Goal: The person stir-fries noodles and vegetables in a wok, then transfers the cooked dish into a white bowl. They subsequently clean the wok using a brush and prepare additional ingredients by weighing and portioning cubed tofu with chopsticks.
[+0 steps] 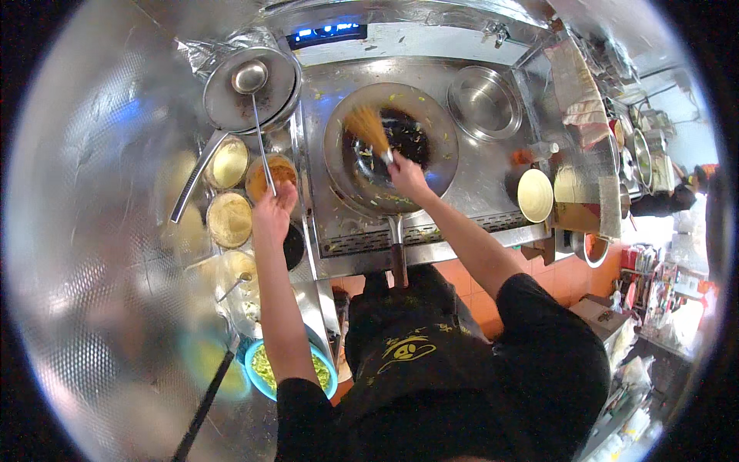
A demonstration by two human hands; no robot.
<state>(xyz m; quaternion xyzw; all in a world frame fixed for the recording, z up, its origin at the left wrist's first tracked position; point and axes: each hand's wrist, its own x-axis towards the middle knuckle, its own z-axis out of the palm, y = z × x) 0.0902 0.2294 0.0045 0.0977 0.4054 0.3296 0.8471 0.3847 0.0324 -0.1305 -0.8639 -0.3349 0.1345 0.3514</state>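
My right hand (409,176) grips the handle end of a bamboo wok brush (369,128), whose bristles are over the dark inside of a wok (391,199). Dark liquid and bits of food lie in the wok, and its handle (399,257) points towards me. My left hand (274,213) is at the lower end of a metal ladle's handle (261,136); its fingers look loosely spread, and whether they grip the handle is unclear. The ladle's bowl (250,77) rests over a lidded or covered pot (222,92) at the upper left.
Several seasoning containers (229,219) line the left counter. A blue bowl of shredded greens (262,369) sits below my left forearm. A round steel pan (484,104) stands right of the wok, with a cream bowl (535,195) nearer the right edge. A cloth (577,92) hangs at the right.
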